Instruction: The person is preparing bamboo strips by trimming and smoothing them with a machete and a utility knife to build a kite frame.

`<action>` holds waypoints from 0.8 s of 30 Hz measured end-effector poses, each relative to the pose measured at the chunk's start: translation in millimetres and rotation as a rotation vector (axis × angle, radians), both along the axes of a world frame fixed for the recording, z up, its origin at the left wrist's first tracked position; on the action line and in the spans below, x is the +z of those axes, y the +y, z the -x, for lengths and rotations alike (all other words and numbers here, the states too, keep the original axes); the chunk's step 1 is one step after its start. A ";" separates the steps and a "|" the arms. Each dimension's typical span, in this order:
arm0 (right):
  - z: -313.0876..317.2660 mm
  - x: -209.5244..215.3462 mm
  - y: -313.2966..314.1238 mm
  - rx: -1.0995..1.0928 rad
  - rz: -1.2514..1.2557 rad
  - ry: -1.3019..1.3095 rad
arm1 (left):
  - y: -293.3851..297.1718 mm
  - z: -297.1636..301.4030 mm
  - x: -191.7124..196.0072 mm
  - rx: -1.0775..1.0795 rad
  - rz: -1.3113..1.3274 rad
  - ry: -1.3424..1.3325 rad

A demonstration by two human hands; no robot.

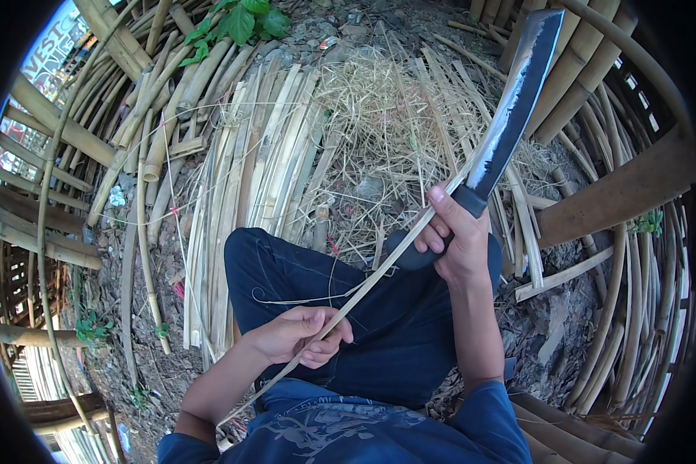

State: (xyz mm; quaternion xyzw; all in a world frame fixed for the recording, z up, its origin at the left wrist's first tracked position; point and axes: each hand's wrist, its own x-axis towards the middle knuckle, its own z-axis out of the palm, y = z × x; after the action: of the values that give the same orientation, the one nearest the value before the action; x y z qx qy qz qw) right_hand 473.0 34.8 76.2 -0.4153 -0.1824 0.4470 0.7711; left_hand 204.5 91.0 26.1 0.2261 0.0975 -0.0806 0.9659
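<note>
In my right hand (465, 246) is the dark handle of a machete (516, 104). Its broad blade, dark with a bright worn edge, points up and away to the right. A long, thin bamboo strip (385, 265) slants across my lap, its upper part passing by the right thumb and alongside the base of the blade. Lower down, my left hand (305, 334) has its fingers closed around the same strip. The strip's lower end runs past my left forearm. A thin curled sliver (294, 298) hangs off near the strip's middle, over my crossed legs.
Split bamboo slats (274, 147) lie in a row ahead to the left. A heap of pale shavings (387, 108) covers the ground ahead. Bamboo poles (162, 116) stack at the left, and a thick brown pole (619, 193) juts in from the right.
</note>
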 end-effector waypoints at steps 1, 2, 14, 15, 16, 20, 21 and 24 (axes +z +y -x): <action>-0.5 3.0 1.8 -0.018 0.024 -0.025 | -3.2 -3.7 -3.8 0.047 -0.170 -0.078; -3.1 4.9 3.0 -0.010 0.031 -0.021 | -6.3 -0.5 -4.7 0.054 -0.163 -0.072; -90.4 -2.9 33.8 -0.057 -0.054 -0.083 | -18.2 111.3 -3.9 -0.043 -0.823 0.416; -96.1 -5.1 35.5 -0.045 -0.050 -0.081 | -21.6 107.4 4.1 0.001 -0.842 0.457; -99.2 -6.5 37.4 -0.035 -0.047 -0.080 | -24.8 107.5 5.8 0.012 -0.839 0.461; -79.6 -8.7 44.1 -0.219 0.146 -0.378 | -27.4 104.4 11.9 0.256 -0.790 0.526; -73.6 -16.2 38.6 -0.265 0.196 -0.408 | -25.7 102.4 12.6 0.309 -0.800 0.538; -45.0 -25.0 8.2 -0.206 0.217 -0.473 | -21.1 86.2 20.5 0.422 -0.838 0.555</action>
State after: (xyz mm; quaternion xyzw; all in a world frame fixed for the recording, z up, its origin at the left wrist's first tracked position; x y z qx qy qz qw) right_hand 518.0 43.1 51.2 -0.6045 -0.2654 0.2738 0.6994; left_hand 118.2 69.9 46.6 0.5376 0.4157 0.1043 0.7262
